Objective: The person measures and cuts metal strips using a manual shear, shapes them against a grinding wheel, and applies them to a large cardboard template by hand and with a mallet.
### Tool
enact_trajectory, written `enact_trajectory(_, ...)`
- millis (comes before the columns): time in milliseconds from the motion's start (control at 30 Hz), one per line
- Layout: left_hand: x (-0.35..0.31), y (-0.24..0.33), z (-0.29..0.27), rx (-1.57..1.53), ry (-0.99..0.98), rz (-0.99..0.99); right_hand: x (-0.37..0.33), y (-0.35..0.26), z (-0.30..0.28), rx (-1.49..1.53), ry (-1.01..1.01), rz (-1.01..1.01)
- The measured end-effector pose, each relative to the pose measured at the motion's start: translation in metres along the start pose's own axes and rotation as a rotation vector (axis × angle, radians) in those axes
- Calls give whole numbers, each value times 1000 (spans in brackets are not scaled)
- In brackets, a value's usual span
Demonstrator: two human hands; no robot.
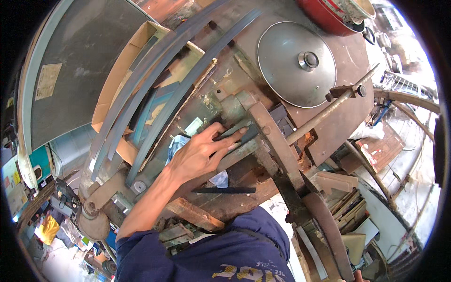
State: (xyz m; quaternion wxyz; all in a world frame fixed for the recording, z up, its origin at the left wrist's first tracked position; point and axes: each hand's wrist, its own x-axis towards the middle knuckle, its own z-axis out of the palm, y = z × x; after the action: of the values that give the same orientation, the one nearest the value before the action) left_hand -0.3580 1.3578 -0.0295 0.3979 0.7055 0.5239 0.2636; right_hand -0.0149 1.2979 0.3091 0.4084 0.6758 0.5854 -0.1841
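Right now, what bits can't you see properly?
Right hand: head view, mostly cut off by the lower edge.
Left hand: head view, palm hidden by the back of the hand.
Red pot: head view, partly cut off by the upper edge.

Mostly greys & browns, w/ a few brights.
Long strips [188, 83] blue-grey; bar [242, 152] dull grey-grn; lever [277, 141] dk brn; box [112, 89] tan; lid [286, 61] smoky grey, silver rim; pot [324, 16] red; panel [89, 61] dk grey w/ pale blue-grey edge; shirt [225, 244] navy, yellow/wht print; far-left bag [48, 229] bright yellow.
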Motion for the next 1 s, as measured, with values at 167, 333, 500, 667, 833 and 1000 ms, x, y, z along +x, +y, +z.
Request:
enact_trajectory(167, -1, -7, 5, -14, 24, 46, -1, 6, 5, 25, -26, 3)
enact_trajectory(333, 0, 0, 1, -12, 5, 9, -3, 9, 7, 20, -22, -2)
enact_trajectory(500, 1, 1, -1, -2, -8, 15, 0, 6, 6, 34, -42, 7)
enact_trajectory(667, -1, -1, 2, 15, 24, 11, 2, 11, 13, 21, 26, -39)
enact_trajectory(833, 7, 6, 4, -2, 29, 64, -17, 51, 69, 113, 134, 38)
enact_trajectory(1000, -10, 4, -1, 36, 35, -14, 118, 72, 242, 720, 88, -20)
